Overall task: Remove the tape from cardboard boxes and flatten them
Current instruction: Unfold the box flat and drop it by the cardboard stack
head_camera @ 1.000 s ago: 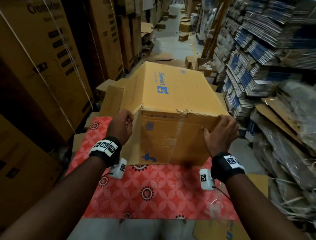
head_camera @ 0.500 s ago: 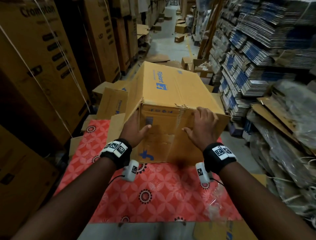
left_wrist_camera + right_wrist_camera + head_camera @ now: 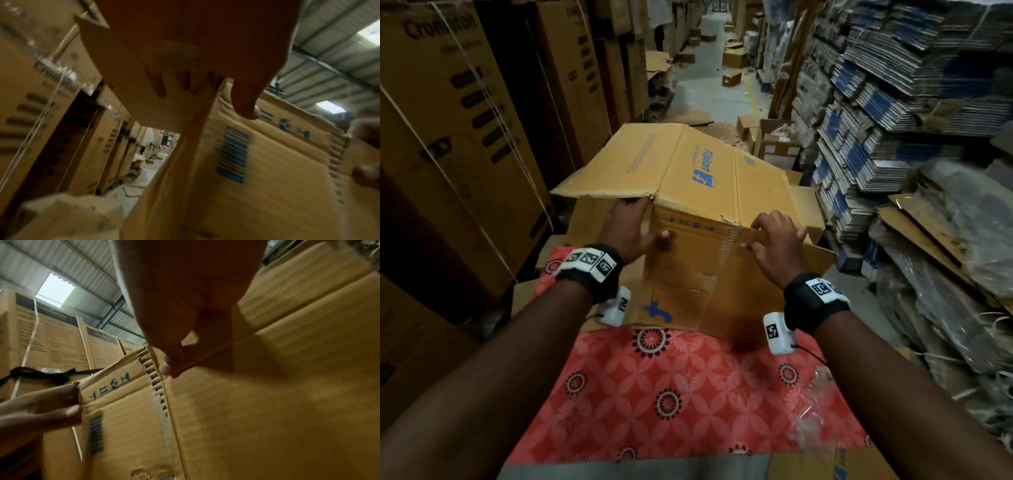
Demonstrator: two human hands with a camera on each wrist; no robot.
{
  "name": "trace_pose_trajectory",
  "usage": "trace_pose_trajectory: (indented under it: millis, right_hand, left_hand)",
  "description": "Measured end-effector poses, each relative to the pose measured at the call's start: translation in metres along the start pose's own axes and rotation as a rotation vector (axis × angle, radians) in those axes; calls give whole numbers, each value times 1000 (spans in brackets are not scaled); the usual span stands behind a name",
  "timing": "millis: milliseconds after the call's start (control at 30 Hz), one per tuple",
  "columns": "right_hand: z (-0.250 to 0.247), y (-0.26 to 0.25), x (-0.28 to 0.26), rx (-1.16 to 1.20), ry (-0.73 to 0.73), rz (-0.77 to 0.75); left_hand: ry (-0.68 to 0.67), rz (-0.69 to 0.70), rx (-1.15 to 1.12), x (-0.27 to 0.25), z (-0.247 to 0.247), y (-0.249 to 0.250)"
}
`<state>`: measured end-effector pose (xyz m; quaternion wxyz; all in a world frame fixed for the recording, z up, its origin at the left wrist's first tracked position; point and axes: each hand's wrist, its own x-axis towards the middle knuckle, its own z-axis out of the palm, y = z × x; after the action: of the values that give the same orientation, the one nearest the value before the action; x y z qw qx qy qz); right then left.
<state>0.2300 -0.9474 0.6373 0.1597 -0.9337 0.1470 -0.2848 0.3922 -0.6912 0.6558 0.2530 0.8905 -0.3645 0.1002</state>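
box: i see the cardboard box (image 3: 709,192) lying on its side on the bench with the red patterned cloth (image 3: 688,394); inside is not visible.
arms: both reach forward to the near end.
left hand (image 3: 631,229): grips the left corner, thumb on the end face.
right hand (image 3: 779,245): fingers curled, pinching the right end flap (image 3: 774,274).

Both hands (image 3: 628,228) (image 3: 779,245) grip (fingers (image 3: 765,219) curled), arms extended.
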Motion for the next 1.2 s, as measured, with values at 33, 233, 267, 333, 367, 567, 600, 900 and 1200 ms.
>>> trace_pose_trajectory:
  millis: [33, 233, 267, 333, 367, 567, 600, 900, 1200]
  right_hand:
    - [0, 1, 0, -8, 2, 0]
    - [1, -2, 6, -72, 70, -5]
    - [1, -3, 7, -86, 82, -13]
    - [0, -8, 10, -106, 119, -25]
    - [-1, -11, 12, -115, 140, -29]
    - [-8, -33, 26, -207, 239, -57]
    - [-10, -36, 27, -224, 252, -60]
    - [-23, -53, 29, -279, 344, -124]
    - [-46, -68, 45, -271, 522, -234]
  left_hand:
    - [-22, 10, 79, 3, -7, -1]
    - [-97, 167, 344, 10, -30, 0]
    - [-119, 169, 359, 11, -33, 0]
    - [-144, 154, 396, 12, -38, -1]
    - [-128, 148, 417, 12, -41, -1]
    - [130, 131, 483, 0, -61, 9]
    - [170, 119, 486, -3, -63, 10]
    - [194, 30, 384, -12, -80, 17]
    - [362, -5, 382, -5, -109, 31]
